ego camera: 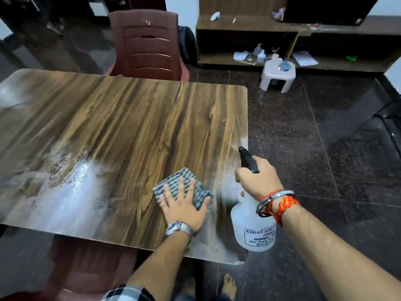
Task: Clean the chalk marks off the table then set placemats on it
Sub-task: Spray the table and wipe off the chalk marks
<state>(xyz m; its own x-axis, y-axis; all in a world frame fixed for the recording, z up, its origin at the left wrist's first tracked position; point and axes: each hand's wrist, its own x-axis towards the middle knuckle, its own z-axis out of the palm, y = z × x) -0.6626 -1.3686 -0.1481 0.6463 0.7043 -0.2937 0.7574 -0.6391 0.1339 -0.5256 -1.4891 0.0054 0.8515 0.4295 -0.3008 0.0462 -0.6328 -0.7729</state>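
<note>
A wood-grain table (130,118) fills the left and middle of the head view. A white chalky smear (71,187) with a wet sheen covers its near left part, and paler streaks run along the near right edge. My left hand (184,205) presses flat on a folded checked cloth (181,181) near the table's front right. My right hand (258,177) grips the black trigger head of a white spray bottle (251,227), held over the table's right edge with the nozzle pointing away from me. No placemats are in view.
A maroon plastic chair (147,44) stands at the table's far side, and another sits under the near left edge. A small white stool (277,76) and a low wooden shelf unit (293,35) with clutter stand at the back right. Dark tiled floor lies to the right.
</note>
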